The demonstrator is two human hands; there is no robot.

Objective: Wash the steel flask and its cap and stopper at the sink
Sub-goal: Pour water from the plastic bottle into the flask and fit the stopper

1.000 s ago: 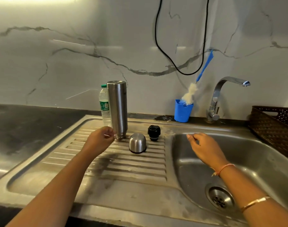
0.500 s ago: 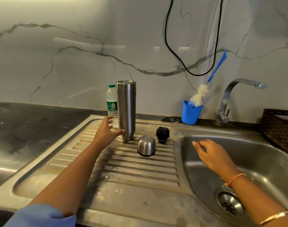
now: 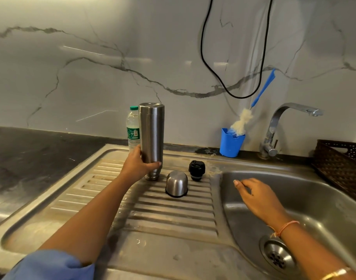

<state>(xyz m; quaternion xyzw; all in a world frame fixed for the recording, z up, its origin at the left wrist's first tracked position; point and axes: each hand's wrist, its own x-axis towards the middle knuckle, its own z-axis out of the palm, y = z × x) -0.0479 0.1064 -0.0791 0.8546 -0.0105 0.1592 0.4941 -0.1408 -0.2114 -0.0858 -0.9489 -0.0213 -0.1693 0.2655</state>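
My left hand (image 3: 137,164) wraps the lower part of the tall brushed-steel flask (image 3: 152,134), which stands upright on the ribbed steel drainboard (image 3: 173,215). Its domed steel cap (image 3: 176,185) and the knobby black stopper (image 3: 196,170) sit just beside it. My right hand (image 3: 256,197) hovers loose-fingered and empty over the smooth basin (image 3: 314,199).

left hand (image 3: 137,164) now gripping steel flask (image 3: 152,138), previously just beside it

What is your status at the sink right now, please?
Left hand grips steel flask, standing on drainboard. Right hand open over basin. Cap and stopper sit between flask and basin.
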